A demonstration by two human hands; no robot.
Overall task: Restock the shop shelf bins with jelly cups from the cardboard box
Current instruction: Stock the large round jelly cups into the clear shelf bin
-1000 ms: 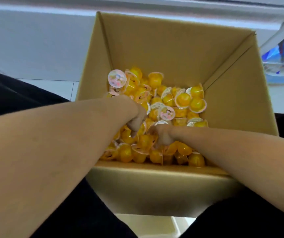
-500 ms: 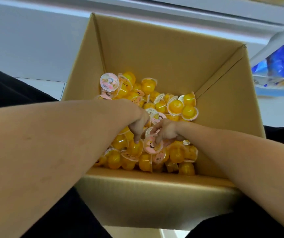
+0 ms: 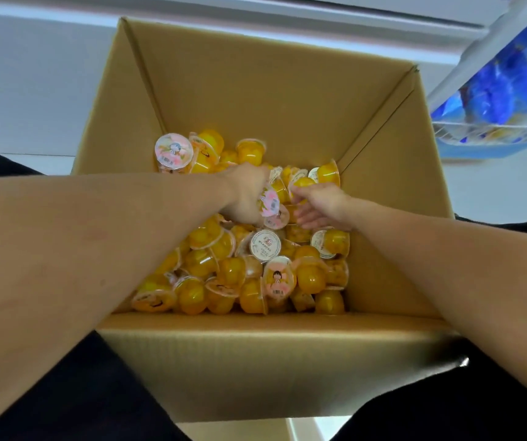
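At six o'clock stands the near wall of the open cardboard box (image 3: 265,361), and beyond it a heap of yellow jelly cups (image 3: 246,275) covers the box floor. At the heap's centre the left hand (image 3: 246,198) curls its fingers round a pink-lidded jelly cup (image 3: 269,202), while the right hand (image 3: 319,205), at about three o'clock from it, has fingers bent into the cups, though whether it grasps one I cannot tell. Far off at two o'clock hang blurred blue packets (image 3: 497,100) in a wire basket.

Single head view, wide-angle, looking steeply down and forward, close above open cardboard box (image 3: 255,100).
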